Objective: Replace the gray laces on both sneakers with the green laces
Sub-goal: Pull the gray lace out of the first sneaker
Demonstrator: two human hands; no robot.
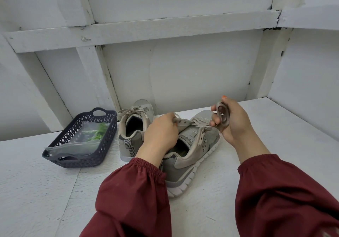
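Note:
Two grey sneakers stand on the white table. The near sneaker (190, 156) lies under my hands, its upper partly unlaced. My left hand (161, 132) pinches its eyelet flap. My right hand (231, 121) holds the grey lace (222, 115) wound in loops around its fingers, and a strand runs from it back to the eyelets. The far sneaker (132, 126) sits to the left, its grey lace tied in a bow (131, 111). Green laces (100, 132) lie in a clear plastic bag inside a dark basket.
The dark openwork basket (108, 145) stands at the left on the table (36, 181). A white panelled wall rises right behind the sneakers. My dark red sleeves fill the lower part of the view.

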